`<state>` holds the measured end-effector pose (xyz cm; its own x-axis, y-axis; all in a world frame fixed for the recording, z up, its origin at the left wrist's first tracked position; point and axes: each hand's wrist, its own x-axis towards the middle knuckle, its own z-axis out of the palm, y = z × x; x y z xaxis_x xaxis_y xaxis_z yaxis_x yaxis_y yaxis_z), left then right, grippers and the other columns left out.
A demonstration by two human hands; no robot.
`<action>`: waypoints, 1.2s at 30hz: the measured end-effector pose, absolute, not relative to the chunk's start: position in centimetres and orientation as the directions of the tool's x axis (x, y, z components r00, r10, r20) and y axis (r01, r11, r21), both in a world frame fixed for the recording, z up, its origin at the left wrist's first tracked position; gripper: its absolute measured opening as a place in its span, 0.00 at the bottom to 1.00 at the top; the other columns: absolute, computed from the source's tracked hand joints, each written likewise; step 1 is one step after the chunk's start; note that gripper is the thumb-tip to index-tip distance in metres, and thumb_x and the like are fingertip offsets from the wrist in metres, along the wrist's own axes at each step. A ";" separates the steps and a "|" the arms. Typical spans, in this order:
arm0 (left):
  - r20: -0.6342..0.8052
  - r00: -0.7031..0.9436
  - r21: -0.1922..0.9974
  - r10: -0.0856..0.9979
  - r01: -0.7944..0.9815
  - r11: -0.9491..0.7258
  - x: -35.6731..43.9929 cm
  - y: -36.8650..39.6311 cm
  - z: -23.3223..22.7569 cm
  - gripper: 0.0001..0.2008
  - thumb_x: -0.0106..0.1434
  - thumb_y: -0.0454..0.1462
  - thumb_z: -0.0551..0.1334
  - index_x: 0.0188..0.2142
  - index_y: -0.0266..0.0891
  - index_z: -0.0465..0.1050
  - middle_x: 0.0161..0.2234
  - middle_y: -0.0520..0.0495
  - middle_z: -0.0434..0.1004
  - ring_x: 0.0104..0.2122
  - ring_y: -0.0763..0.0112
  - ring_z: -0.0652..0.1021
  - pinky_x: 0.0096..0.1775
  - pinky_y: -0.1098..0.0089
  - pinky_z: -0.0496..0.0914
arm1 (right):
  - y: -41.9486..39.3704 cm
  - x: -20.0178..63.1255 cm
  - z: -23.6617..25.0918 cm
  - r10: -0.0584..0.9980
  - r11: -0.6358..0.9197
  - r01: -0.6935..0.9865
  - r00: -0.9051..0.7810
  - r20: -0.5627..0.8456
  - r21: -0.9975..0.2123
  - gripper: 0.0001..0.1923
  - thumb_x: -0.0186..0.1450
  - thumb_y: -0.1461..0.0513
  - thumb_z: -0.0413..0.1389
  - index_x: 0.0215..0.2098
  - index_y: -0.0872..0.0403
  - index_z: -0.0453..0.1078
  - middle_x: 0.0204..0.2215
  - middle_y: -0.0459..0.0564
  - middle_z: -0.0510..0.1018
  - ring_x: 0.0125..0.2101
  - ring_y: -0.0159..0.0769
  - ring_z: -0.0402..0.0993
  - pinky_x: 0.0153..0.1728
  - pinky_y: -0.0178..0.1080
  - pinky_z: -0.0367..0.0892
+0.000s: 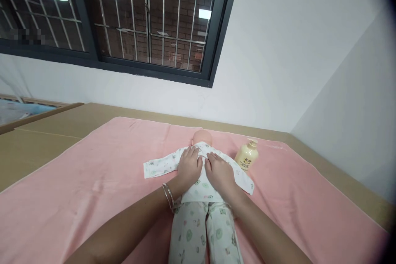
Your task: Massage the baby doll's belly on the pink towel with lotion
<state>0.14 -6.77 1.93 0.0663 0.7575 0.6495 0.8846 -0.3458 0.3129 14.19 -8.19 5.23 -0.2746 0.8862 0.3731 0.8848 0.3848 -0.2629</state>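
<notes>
A baby doll [202,137] lies on a pink blanket [123,152], its head toward the wall. It wears a white printed top [201,192] and matching printed trousers [188,235]. Both long sleeves spread out sideways. My left hand [189,167] rests flat on the left side of the doll's upper body, fingers stretched toward its neck; two bangles circle that wrist. On the other side my right hand [220,173] lies likewise, its fingers extended over the fabric. The hands are side by side with a narrow gap between the thumbs. The doll's face does not show.
A pale yellow pump bottle [246,154] stands on the blanket beside the right sleeve. Behind the tan tabletop [62,119] rises a white wall [262,49] with a dark-framed barred window [148,20]. A wooden-edged tray or crib [27,109] with blue material is at far left.
</notes>
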 end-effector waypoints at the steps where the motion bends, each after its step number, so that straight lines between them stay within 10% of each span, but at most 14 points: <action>1: 0.669 0.082 0.296 0.739 0.882 -0.366 0.2 -6.9 1.9 0.17 0.67 0.36 0.50 0.51 0.34 0.71 0.53 0.39 0.74 0.56 0.57 0.71 0.59 0.53 0.63 | -7.5 14.6 5.0 0.881 0.408 0.867 -0.291 0.372 -0.287 0.24 0.71 0.58 0.39 0.59 0.59 0.64 0.58 0.59 0.67 0.61 0.45 0.59 0.60 0.47 0.56; 9: 0.691 0.056 0.300 0.721 0.885 -0.355 0.3 -7.4 2.3 0.16 0.67 0.35 0.50 0.50 0.36 0.71 0.51 0.40 0.76 0.54 0.59 0.73 0.58 0.56 0.65 | -4.7 16.4 3.7 0.836 0.539 0.750 -0.419 0.354 -0.383 0.32 0.72 0.51 0.39 0.66 0.62 0.51 0.66 0.56 0.52 0.66 0.40 0.44 0.66 0.46 0.40; 27: 0.601 0.016 0.391 0.799 0.866 -0.311 0.0 -6.9 2.2 0.20 0.66 0.36 0.52 0.56 0.33 0.66 0.58 0.38 0.69 0.59 0.55 0.67 0.61 0.53 0.60 | -8.1 14.4 4.6 0.892 0.370 0.872 -0.238 0.384 -0.321 0.25 0.70 0.58 0.41 0.61 0.59 0.63 0.58 0.60 0.66 0.61 0.45 0.58 0.60 0.46 0.56; 36: 0.682 0.146 0.196 0.717 0.908 -0.371 0.3 -7.3 2.1 0.16 0.68 0.35 0.49 0.50 0.32 0.70 0.53 0.35 0.73 0.55 0.54 0.71 0.56 0.51 0.65 | -4.3 15.9 3.3 0.877 0.473 0.700 -0.318 0.359 -0.535 0.29 0.70 0.54 0.42 0.64 0.60 0.57 0.64 0.54 0.57 0.66 0.39 0.47 0.66 0.45 0.41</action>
